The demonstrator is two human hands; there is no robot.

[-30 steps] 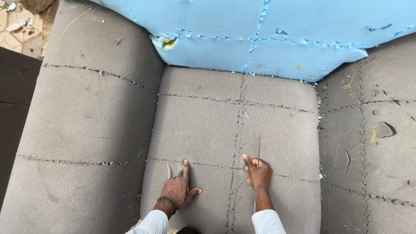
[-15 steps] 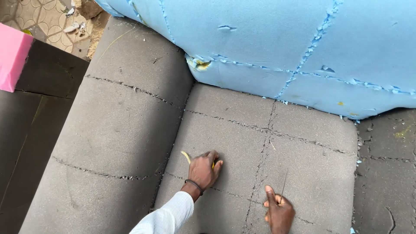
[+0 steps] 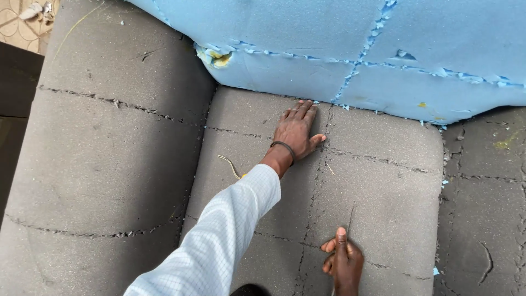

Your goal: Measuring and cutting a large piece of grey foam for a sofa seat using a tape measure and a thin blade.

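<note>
My left hand [image 3: 296, 129] lies flat, fingers together, on the grey foam seat cushion [image 3: 383, 181], its fingertips at the seam under the blue foam backrest [image 3: 339, 49]. A dark band circles that wrist. A thin yellow strip [image 3: 230, 166] lies on the cushion just left of my left forearm. My right hand [image 3: 342, 260] rests low on the same cushion, closed around a thin dark blade [image 3: 349, 218] that points away from me, its index finger laid along the blade.
A grey foam armrest [image 3: 109, 153] stands at the left, and another grey foam block [image 3: 487, 208] at the right. All foam shows glued seams with crumbs. A dark surface [image 3: 13, 109] and patterned floor tiles lie at the far left.
My left hand has left the yellow strip and reached forward across the cushion to the blue backrest seam. My right hand has stayed low with the blade.
</note>
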